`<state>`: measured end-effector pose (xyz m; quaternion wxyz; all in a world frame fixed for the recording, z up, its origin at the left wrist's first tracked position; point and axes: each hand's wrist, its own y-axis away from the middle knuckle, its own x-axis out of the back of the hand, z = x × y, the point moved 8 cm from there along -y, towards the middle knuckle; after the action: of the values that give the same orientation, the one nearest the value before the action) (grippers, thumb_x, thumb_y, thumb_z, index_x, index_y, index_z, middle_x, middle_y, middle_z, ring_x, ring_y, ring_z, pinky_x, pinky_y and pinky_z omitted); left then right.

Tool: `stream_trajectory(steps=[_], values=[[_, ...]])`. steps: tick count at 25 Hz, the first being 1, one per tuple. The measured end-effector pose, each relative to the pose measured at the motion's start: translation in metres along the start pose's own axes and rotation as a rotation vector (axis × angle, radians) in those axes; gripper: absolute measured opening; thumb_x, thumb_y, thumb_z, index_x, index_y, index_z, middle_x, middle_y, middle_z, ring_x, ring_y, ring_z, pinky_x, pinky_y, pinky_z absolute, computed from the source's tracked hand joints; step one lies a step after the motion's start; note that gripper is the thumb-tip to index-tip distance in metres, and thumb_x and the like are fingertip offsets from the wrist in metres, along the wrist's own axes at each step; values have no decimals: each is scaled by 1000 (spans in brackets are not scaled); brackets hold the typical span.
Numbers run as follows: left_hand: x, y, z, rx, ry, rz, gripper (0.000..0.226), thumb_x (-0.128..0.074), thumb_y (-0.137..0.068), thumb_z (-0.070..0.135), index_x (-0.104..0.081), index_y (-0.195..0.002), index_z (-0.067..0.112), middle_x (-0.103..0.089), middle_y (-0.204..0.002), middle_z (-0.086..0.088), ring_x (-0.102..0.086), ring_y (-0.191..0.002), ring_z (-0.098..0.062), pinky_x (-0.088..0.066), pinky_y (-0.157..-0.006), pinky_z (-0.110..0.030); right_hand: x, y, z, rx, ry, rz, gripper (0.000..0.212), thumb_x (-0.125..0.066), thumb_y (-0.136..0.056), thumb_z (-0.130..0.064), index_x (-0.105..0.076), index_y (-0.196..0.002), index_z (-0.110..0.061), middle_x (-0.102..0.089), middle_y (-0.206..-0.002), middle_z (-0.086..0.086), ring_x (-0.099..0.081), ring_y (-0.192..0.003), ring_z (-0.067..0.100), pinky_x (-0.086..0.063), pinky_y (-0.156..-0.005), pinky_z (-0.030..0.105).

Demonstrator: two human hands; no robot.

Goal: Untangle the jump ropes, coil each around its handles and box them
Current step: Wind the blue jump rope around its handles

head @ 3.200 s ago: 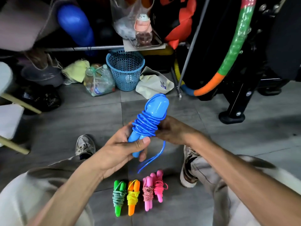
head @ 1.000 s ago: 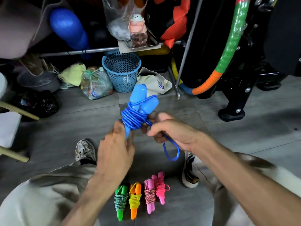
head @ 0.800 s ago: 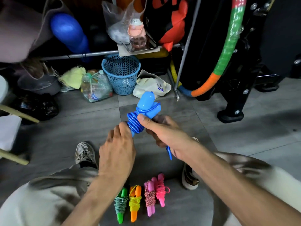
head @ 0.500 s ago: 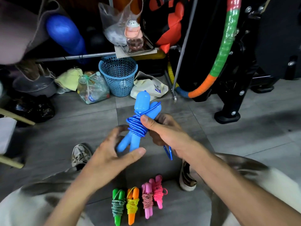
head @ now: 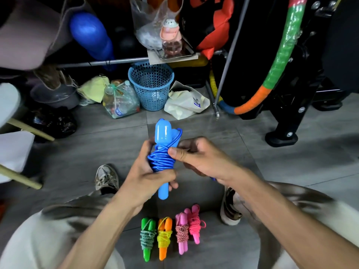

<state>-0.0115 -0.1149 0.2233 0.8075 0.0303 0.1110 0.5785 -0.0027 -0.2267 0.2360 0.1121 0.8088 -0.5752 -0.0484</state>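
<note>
Now upright, the blue jump rope (head: 162,158) is clamped by left hand (head: 147,177) while right hand (head: 196,158) pinches its tail, needing tucking.

Blue jump rope (head: 162,152): glossy smooth plastic handles, shiny plastic cord. Green rope (head: 147,236) and pink rope (head: 182,231) had braided matt cord, plastic handles. Basket (head: 151,84) was perforated plastic. Floor (head: 291,162) was matt grey tile. Rail (head: 101,63) was metal.
</note>
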Motion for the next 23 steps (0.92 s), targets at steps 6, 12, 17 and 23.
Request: stream_trajectory(steps=[6, 12, 17, 23], values=[[10, -9, 3, -101, -189, 219, 60, -63, -74, -15, -44, -119, 21, -63, -72, 6, -57, -53, -17, -54, -50, -36, 11, -6, -4, 69, 334, 196, 33, -56, -96, -37, -60, -81, -8, -51, -53, 0, -40, -43, 4, -31, -46, 17], [14, -13, -4, -109, -622, 245, 74, -69, -66, 7, -31, -120, 41, -67, -67, 3, -65, -62, -28, -55, -63, -44, 15, -3, 16, -103, -41, 183, 7, -59, -90, 2, -59, -89, -5, -62, -66, 7, -51, -51, 10, -42, -51, 21], [15, -13, -3, -126, -637, 271, 84, -70, -68, 6, -20, -126, 38, -64, -74, 2, -63, -64, -28, -52, -65, -43, 16, 6, 9, -12, 285, 387, 17, -61, -74, -5, -60, -88, -14, -63, -68, -9, -52, -58, 6, -42, -61, 25], [7, -14, -4, -147, -554, 115, 79, -73, -65, 17, -22, -120, 42, -59, -105, -5, -65, -69, -20, -53, -59, -41, 10, 26, -18, 375, 322, 572, 19, -65, -75, -7, -52, -84, -17, -57, -61, -8, -52, -54, 11, -45, -56, 32]])
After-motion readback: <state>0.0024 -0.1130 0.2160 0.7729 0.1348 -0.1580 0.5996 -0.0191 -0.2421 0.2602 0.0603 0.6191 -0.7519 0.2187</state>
